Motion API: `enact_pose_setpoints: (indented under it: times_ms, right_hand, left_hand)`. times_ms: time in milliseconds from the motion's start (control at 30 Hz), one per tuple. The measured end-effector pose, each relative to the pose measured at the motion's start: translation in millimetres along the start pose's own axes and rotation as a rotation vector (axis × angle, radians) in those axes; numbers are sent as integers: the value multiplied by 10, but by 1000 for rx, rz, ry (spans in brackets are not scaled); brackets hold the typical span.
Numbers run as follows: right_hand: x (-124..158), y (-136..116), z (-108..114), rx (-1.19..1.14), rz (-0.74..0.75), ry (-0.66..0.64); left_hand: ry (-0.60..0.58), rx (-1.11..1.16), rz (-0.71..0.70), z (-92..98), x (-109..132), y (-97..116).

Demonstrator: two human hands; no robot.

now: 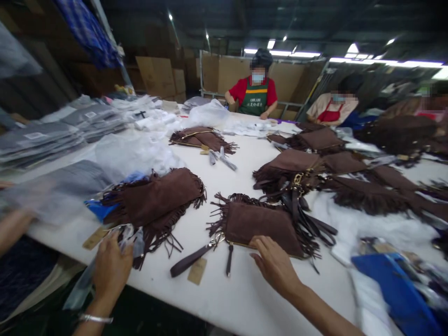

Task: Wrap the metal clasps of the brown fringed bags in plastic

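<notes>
My left hand (pixel 114 261) is closed on clear plastic wrap (pixel 136 240) at the near side of a brown fringed pouch (pixel 157 191). A tan paper tag (pixel 95 238) lies beside these fingers. My right hand (pixel 275 263) rests its fingers on the near zipper edge of another brown fringed pouch (pixel 261 224), with the thumb apart on the table side. From this pouch's left corner a brown wrist strap (pixel 192 260) and a short zipper pull (pixel 229 261) stretch toward me, with a second tan tag (pixel 197 271) next to the strap.
Another fringed pouch (pixel 203 137) lies farther back; more brown bags (pixel 290 168) pile up at right. Stacked grey packages (pixel 87 116) and plastic bags (pixel 136 154) occupy the left. A blue tray (pixel 392 284) stands near right. A blurred co-worker's arm (pixel 14 228) reaches in from the left; several people work around the table.
</notes>
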State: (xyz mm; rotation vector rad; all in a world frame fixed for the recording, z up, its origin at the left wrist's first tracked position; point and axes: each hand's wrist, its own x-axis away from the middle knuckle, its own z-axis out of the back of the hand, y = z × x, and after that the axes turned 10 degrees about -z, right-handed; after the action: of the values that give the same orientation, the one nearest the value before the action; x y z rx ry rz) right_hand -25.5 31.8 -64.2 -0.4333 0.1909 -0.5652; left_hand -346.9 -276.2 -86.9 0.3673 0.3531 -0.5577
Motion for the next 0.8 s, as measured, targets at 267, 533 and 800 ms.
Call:
enact_pose_setpoints:
  times_ms: [267,533,800]
  right_hand:
    - [-56,655,-43,582,312,30]
    - [93,556,125,505,271,128]
    - [712,570,52,388,245,152]
  left_hand:
    - [-294,565,-305,75,790,1627]
    - [-227,421,-363,-106,908,2320]
    - [-370,40,-590,27,1099,2270]
